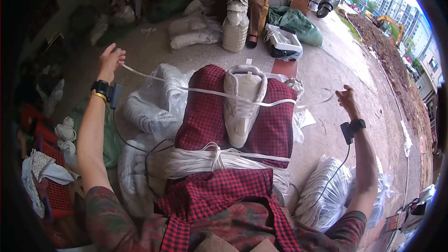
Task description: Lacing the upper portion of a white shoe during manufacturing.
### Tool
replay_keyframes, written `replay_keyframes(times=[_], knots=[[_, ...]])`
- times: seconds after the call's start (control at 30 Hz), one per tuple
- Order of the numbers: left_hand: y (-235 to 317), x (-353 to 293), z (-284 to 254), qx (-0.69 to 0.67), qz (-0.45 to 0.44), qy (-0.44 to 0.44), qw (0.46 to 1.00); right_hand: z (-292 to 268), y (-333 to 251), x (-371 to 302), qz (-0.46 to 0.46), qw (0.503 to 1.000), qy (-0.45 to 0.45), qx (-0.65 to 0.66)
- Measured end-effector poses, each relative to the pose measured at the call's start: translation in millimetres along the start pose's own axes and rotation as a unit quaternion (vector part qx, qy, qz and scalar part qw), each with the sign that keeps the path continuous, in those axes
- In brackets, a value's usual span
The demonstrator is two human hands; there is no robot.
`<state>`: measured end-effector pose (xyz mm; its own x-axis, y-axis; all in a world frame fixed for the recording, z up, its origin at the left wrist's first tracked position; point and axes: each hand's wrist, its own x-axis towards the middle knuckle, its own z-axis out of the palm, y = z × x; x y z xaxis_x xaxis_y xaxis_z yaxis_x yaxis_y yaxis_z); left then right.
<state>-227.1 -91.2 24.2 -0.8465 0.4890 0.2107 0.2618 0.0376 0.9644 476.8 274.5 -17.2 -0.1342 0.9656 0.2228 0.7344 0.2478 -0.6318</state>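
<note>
A white sneaker (239,128) lies between my knees on the red-and-black checked cloth (203,112), toe toward me and tongue pointing away. A white shoelace (205,91) stretches across the shoe's front, spanning both arms' spread. Out to the left, my left hand (111,60) is closed on one end of it. At the right, my right hand (348,101) has its fingers bent around the other end, which is partly blurred. Across my lap, nearer than the toe, rests a thick bundle of white laces (191,162), tied in the middle.
Clear bags of white goods lie left (151,107) and right (324,191) of my legs. A red plastic basket (58,177) stands at left. Ahead, a seated person (258,0) is behind stacked shoes (235,23), beside a white bin (283,41) and green sack (298,25).
</note>
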Motion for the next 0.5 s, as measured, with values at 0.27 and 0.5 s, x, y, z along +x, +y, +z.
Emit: replay_keyframes(times=[0.27,0.5], knots=[[47.6,-195.3,173.3,0.126,0.259,-0.372,0.882,82.2,-178.6,-127.6,-0.427,0.887,-0.164,0.065],[47.3,-200.6,189.4,0.163,0.472,-0.388,0.774,96.4,-179.7,-124.6,-0.455,0.865,-0.200,0.076]])
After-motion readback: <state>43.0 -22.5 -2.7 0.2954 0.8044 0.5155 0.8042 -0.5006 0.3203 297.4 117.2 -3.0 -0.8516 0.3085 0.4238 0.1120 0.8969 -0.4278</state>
